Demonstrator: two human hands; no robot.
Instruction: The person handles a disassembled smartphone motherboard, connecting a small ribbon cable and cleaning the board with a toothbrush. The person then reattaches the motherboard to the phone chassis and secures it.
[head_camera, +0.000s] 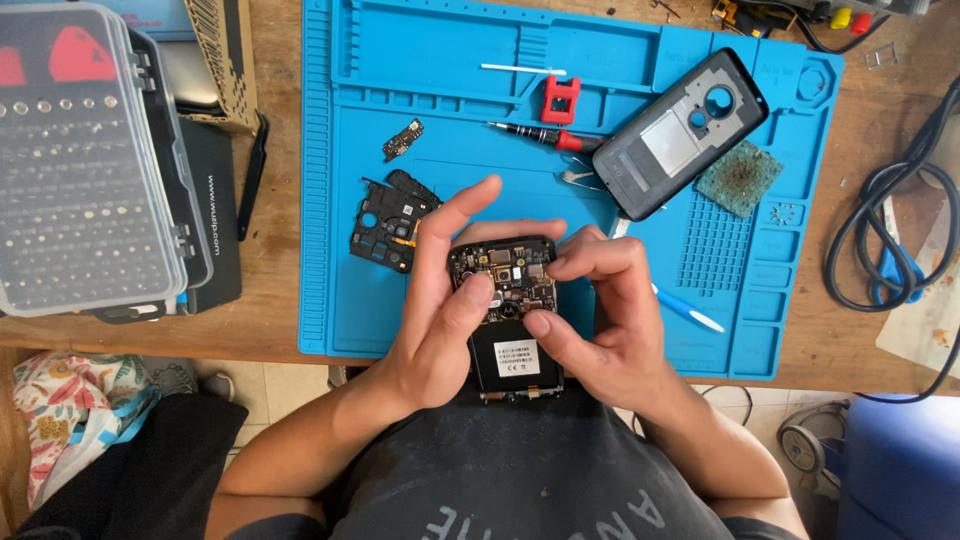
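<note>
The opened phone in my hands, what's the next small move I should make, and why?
Probably reach the right hand for the red-handled screwdriver on the blue mat. Both hands grip the opened phone with its circuit board exposed, the left hand thumb resting on the board, and neither holds a tool. The back cover and a removed black shield already lie on the mat, so board work seems next.

A white rectangular label (516, 358) sits on the opened phone's black battery (513, 360); a brown cardboard box (222, 55) stands top left.

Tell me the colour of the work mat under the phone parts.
The work mat is bright blue, seen best in the head view, on a wooden table.
</note>
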